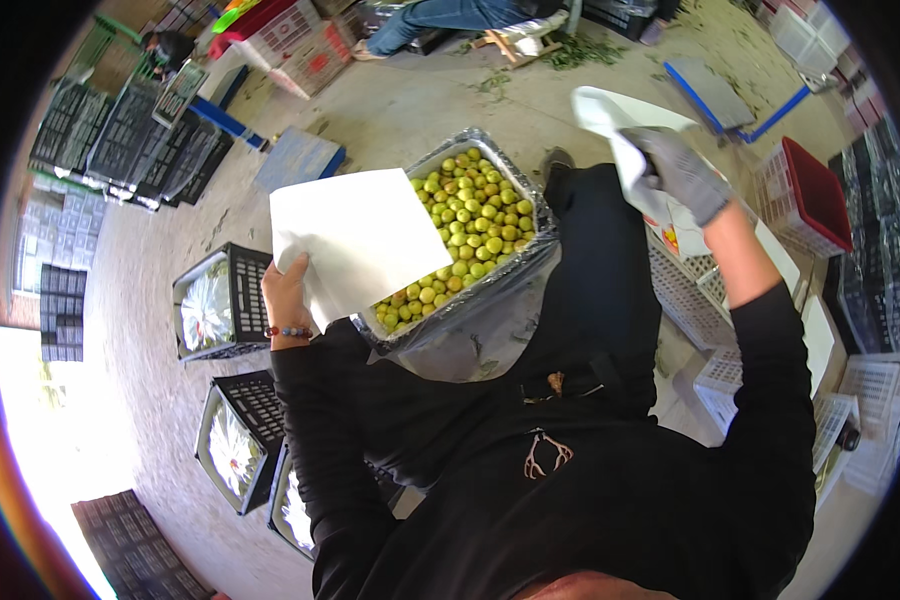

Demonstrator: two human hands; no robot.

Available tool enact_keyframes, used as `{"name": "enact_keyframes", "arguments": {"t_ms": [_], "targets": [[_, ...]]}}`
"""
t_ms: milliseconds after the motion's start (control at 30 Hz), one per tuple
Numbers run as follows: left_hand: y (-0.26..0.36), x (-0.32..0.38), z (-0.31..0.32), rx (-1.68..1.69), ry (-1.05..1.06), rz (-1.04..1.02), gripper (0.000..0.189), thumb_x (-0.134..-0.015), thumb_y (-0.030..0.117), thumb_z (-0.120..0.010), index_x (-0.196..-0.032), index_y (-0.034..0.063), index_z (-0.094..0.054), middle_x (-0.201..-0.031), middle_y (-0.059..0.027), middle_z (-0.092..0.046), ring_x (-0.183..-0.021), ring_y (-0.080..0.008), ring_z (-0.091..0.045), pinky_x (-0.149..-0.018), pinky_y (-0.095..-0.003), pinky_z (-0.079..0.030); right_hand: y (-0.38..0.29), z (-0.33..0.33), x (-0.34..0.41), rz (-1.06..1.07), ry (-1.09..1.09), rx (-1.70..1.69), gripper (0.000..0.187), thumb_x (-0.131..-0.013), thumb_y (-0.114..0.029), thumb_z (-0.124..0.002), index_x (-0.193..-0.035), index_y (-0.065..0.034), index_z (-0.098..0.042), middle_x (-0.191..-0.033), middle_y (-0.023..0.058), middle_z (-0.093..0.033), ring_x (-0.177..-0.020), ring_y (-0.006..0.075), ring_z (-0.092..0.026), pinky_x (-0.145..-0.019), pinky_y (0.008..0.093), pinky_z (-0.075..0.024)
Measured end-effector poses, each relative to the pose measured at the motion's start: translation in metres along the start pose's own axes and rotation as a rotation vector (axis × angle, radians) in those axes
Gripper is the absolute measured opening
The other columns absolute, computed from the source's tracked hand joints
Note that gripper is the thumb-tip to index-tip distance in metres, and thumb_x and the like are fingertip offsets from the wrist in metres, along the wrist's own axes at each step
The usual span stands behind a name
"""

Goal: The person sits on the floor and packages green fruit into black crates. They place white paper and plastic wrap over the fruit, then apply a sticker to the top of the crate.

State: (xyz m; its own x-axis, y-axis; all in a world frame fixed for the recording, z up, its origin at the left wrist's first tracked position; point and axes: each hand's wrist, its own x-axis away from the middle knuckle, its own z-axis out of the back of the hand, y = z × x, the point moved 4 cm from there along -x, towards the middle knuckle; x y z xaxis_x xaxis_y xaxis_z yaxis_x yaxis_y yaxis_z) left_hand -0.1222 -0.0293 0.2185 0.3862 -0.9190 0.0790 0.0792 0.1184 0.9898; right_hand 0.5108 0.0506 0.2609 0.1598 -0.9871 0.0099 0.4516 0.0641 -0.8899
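Note:
My bare left hand (286, 292), with a beaded bracelet at the wrist, pinches a white sheet (356, 229) by its lower left edge. That sheet hangs over the left part of a crate (544, 217) lined with clear plastic. Small round yellow-green fruits (487, 210), some tinged red, fill the crate between my knees. My right hand (675, 171), in a grey glove, grips another white sheet (600, 112) out to the right, bent and creased around the fingers. Below the glove, a sheet with a coloured print (679, 236) lies on a white perforated crate (682, 300).
Black crates holding plastic-wrapped contents (251, 300) stand on the floor at left. Blue-framed platform scales (300, 159) (712, 94) are ahead on both sides. A red-topped crate (814, 195) is at right. A person in jeans (442, 21) sits at the top; another person (169, 51) is at upper left.

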Motion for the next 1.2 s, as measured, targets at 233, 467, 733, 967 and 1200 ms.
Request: {"name": "enact_keyframes", "arguments": {"t_ms": [233, 467, 733, 967, 1200], "targets": [[-0.019, 0.016, 0.039, 0.199, 0.098, 0.042, 0.029, -0.098, 0.003, -0.069, -0.125, -0.0075, -0.07, -0.113, -0.0128, -0.076, -0.096, -0.0222, -0.075, -0.083, -0.034, -0.06, -0.02, -0.19, -0.118, 0.07, -0.183, -0.109, 0.021, -0.105, -0.027, -0.064, -0.094, -0.0113, -0.072, -0.069, 0.001, -0.061, -0.051, 0.0106, -0.052, -0.045, 0.0257, -0.0408], [-0.021, 0.019, 0.045, 0.19, 0.101, 0.063, 0.028, -0.097, 0.005, -0.07, -0.122, -0.0073, -0.071, -0.109, -0.0102, -0.077, -0.093, -0.0174, -0.073, -0.083, -0.03, -0.058, 0.086, -0.366, -0.14, -0.554, -0.356, -0.426, 0.026, -0.102, -0.03, -0.065, -0.082, -0.0127, -0.063, -0.063, 0.0023, -0.057, -0.05, 0.0197, -0.054, -0.044, 0.0357, -0.0434], [-0.007, 0.02, 0.04, 0.122, 0.111, 0.012, 0.026, -0.098, 0.007, -0.072, -0.12, -0.0073, -0.071, -0.107, -0.009, -0.077, -0.089, -0.0139, -0.072, -0.079, -0.027, -0.057, 0.104, -0.477, -0.118, -0.913, -0.147, -0.976, 0.026, -0.107, -0.026, -0.052, -0.09, -0.013, -0.066, -0.082, 0.0068, -0.068, -0.07, 0.0213, -0.065, -0.062, 0.0386, -0.0562], [-0.001, 0.022, 0.036, 0.112, 0.095, 0.018, 0.026, -0.1, 0.006, -0.07, -0.122, -0.0071, -0.07, -0.108, -0.0096, -0.077, -0.088, -0.0135, -0.071, -0.078, -0.0268, -0.057, 0.062, -0.512, -0.122, -0.023, -0.37, 0.441, 0.028, -0.093, -0.033, -0.07, -0.099, -0.0062, -0.066, -0.098, 0.0161, -0.071, -0.09, 0.0294, -0.069, -0.08, 0.0428, -0.0573], [0.002, 0.025, 0.036, 0.112, 0.101, -0.002, 0.026, -0.1, 0.006, -0.07, -0.123, -0.0072, -0.07, -0.109, -0.0091, -0.077, -0.089, -0.0136, -0.071, -0.08, -0.0269, -0.057, 0.071, -0.507, -0.12, 0.003, -0.447, 0.539, 0.011, -0.099, -0.018, -0.066, -0.089, -0.0136, -0.069, -0.083, 0.0063, -0.071, -0.079, 0.0219, -0.069, -0.072, 0.0371, -0.0588]]}}
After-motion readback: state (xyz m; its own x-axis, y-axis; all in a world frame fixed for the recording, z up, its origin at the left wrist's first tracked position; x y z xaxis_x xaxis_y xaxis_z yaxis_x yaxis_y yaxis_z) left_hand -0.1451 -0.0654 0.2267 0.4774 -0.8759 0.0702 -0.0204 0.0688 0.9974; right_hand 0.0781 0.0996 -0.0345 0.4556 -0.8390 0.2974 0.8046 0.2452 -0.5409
